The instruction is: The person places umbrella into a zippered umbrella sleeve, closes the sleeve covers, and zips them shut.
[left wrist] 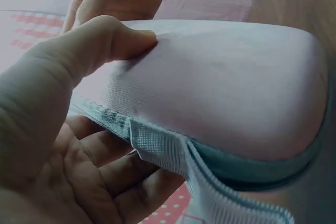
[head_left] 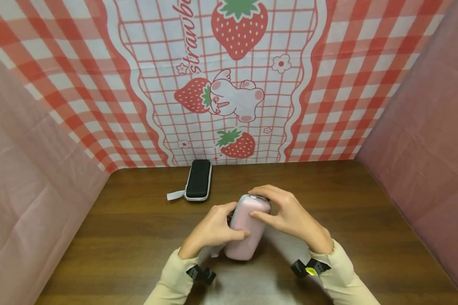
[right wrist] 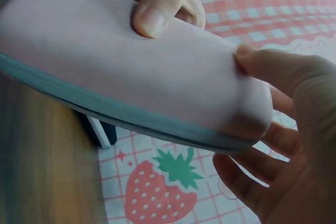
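A pink zippered case [head_left: 248, 233] with a grey zip edge is held up at a tilt over the table, between both hands. My left hand [head_left: 215, 226] grips its left side, thumb across the pink face and fingers behind. A pale ribbed strap [left wrist: 163, 148] hangs from the case's edge in the left wrist view. My right hand [head_left: 290, 214] holds the upper end, its thumb on the pink face and its fingers round the top, as the right wrist view shows [right wrist: 283, 108]. The far face of the case is hidden in the head view.
A black case [head_left: 199, 180] with white zip edging and a light pull strap [head_left: 175, 195] lies at the back of the brown wooden table [head_left: 137, 254]. Behind it hangs a strawberry-print cloth [head_left: 236, 106]. Pink cloths [head_left: 423, 140] flank both sides.
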### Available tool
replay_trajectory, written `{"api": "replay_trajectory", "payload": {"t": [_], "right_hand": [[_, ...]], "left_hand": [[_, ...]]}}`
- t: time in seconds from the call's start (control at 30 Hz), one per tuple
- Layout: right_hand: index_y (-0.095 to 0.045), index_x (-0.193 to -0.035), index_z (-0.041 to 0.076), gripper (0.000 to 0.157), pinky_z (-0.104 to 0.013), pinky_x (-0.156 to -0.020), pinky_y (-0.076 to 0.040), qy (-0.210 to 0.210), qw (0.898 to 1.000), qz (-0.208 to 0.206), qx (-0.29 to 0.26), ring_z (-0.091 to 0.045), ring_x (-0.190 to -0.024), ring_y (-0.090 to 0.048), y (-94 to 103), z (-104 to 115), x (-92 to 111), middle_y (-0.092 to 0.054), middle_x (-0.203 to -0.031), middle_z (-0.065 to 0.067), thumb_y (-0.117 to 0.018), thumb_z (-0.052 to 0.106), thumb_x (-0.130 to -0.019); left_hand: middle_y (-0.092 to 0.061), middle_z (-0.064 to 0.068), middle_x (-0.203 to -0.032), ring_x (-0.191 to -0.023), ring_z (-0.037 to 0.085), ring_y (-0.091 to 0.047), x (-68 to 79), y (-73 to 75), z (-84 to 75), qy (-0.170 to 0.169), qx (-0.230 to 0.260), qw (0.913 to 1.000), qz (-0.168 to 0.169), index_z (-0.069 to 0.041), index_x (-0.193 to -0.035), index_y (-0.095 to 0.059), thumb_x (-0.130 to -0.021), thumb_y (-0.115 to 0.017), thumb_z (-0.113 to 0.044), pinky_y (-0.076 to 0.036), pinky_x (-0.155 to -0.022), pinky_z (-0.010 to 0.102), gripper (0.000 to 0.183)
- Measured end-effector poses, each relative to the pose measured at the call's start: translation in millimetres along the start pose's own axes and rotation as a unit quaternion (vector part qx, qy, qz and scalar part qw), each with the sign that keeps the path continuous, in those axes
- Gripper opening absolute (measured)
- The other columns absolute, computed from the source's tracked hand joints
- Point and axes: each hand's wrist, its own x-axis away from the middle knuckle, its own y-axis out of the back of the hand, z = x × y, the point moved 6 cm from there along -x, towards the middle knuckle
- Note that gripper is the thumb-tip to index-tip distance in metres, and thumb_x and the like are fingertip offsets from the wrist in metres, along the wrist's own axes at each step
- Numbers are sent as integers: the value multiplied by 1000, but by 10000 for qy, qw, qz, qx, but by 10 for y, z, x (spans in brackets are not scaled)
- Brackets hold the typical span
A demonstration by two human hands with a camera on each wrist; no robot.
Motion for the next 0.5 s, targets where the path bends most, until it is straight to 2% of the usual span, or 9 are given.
{"api": "replay_trajectory", "payload": {"t": [0.1,0.2,0.37,0.5], "right_hand": [[-72,-121,6,39,-21,-88,-53,233,9996,-160,44,-18,-108,-68,38,56,-22,-71,-119,-5,-85,11,-84],[-74,-118,6,34,-17,-83,-52,449,9985,-292,133,-17,-102,-68,62,98,-41,-71,-116,-6,-83,10,-86],[-77,-112,5,26,-18,-78,-53,644,9974,-285,171,-16,-96,-69,72,116,-59,-71,-109,-4,-80,2,-87],[-78,-109,5,28,-17,-79,-54,747,9968,-260,97,-16,-93,-70,79,110,-72,-71,-104,-4,-76,-9,-85]], "left_hand": [[-72,-7,-87,-71,0,-63,-14,19,-14,-50,-231,9997,-41,-13,-109,-68,-76,-86,-26,-53,-61,21,40],[-70,-8,-84,-69,1,-61,-21,42,-37,-102,-430,9990,-99,-14,-107,-68,-75,-86,-27,-51,-59,21,39],[-70,-6,-85,-69,1,-61,3,57,-35,-47,-553,9985,-35,-14,-107,-67,-75,-85,-28,-51,-60,20,40],[-71,-6,-88,-71,1,-62,23,59,-4,62,-514,9986,78,-15,-109,-66,-75,-84,-28,-52,-62,20,40]]}}
